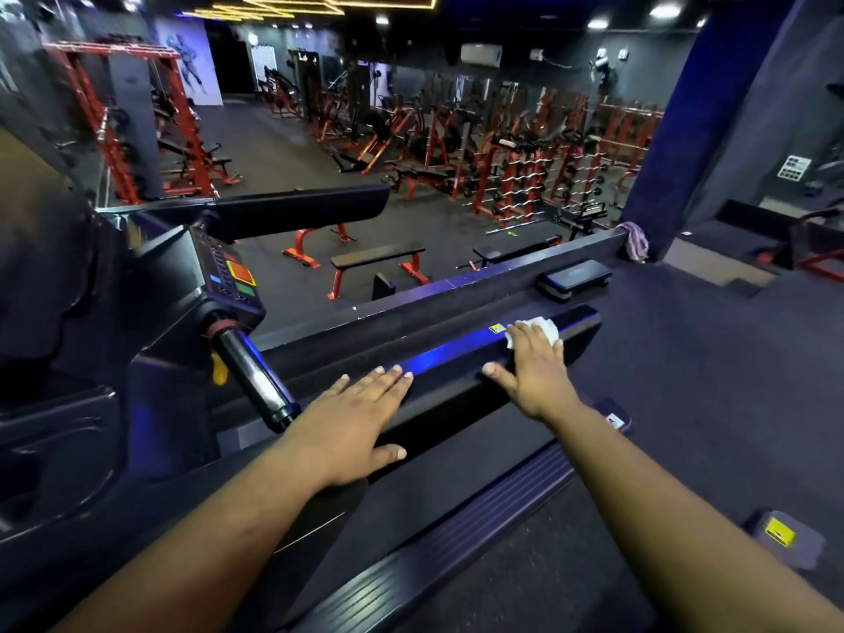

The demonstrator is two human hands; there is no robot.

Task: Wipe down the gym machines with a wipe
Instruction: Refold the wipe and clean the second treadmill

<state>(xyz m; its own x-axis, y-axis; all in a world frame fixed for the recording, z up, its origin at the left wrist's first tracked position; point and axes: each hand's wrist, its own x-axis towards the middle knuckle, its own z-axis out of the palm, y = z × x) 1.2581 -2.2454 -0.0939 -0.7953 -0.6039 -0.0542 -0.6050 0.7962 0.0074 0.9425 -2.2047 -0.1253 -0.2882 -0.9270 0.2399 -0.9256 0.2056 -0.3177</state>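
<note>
A black treadmill fills the lower view, and its glossy side rail [456, 354] runs from the middle toward the upper right. My right hand [530, 367] lies flat on that rail and presses a white wipe [545, 328] under its fingers near the rail's far end. My left hand [361, 413] rests flat and open on the same rail, closer to me, with its thumb over the rail's inner edge. The treadmill console [228, 276] with coloured buttons and a black handlebar [255, 381] stand at the left.
The treadmill belt [466, 472] and ribbed foot rail [456, 527] lie below my arms. A low ledge [456, 285] with a black step platform [573, 278] and a purple cloth [635, 239] runs behind. Red benches, racks and weight machines fill the gym floor beyond.
</note>
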